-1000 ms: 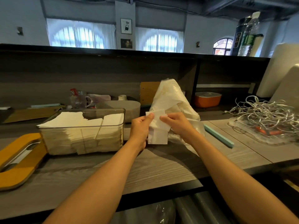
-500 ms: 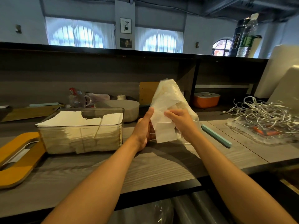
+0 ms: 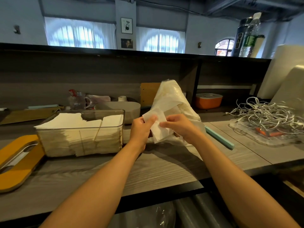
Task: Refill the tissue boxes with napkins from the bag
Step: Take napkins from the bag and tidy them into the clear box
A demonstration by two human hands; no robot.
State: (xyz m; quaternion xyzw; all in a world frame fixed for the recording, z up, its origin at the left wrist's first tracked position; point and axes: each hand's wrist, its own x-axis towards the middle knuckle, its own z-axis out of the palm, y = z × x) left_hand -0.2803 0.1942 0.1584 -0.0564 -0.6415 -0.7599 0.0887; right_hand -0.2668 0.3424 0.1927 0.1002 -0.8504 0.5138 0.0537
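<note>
A clear plastic bag [image 3: 171,97] of white napkins stands upright in the middle of the grey counter. In front of it, my left hand [image 3: 141,130] and my right hand [image 3: 181,127] both pinch a small bunch of white napkins [image 3: 158,130], thumbs on top. To the left sits a clear tissue box [image 3: 82,140], open on top and filled with stacked napkins [image 3: 69,119] that stick out over its left rim. A yellow lid [image 3: 14,163] with a slot lies flat at the far left.
A grey oval box [image 3: 130,111] stands behind the clear one. An orange container [image 3: 208,101] sits under the shelf. A tray of tangled white cables [image 3: 266,120] fills the right side. A light blue stick [image 3: 220,137] lies beside the bag.
Both hands lifted the napkins up against the bag, then brought them back down slightly and turned them; the grip shifted while the bag stayed in place.
</note>
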